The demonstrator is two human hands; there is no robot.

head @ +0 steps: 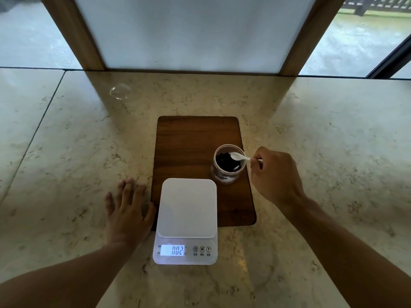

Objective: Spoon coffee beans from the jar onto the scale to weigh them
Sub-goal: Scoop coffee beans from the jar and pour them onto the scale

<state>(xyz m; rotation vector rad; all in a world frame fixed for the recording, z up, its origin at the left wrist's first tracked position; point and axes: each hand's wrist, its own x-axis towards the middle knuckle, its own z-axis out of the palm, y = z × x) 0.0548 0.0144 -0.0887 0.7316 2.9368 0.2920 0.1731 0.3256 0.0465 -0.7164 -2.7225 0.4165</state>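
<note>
A clear glass jar (pixel 224 174) with dark coffee beans (pixel 223 160) stands on the right side of a wooden board (pixel 191 141). My right hand (pixel 273 174) pinches the handle of a white spoon (pixel 239 156), whose bowl is inside the jar's mouth above the beans. A white digital scale (pixel 188 207) sits at the board's near edge, its platform bare and its lit display reading 0.02. My left hand (pixel 129 210) lies flat on the counter, fingers spread, just left of the scale and touching the board's edge.
The board and scale rest on a beige marble counter (pixel 77 152). A small clear lid-like disc (pixel 120 91) lies at the far left. A wood-framed frosted panel (pixel 195 32) stands along the back edge, with windows either side.
</note>
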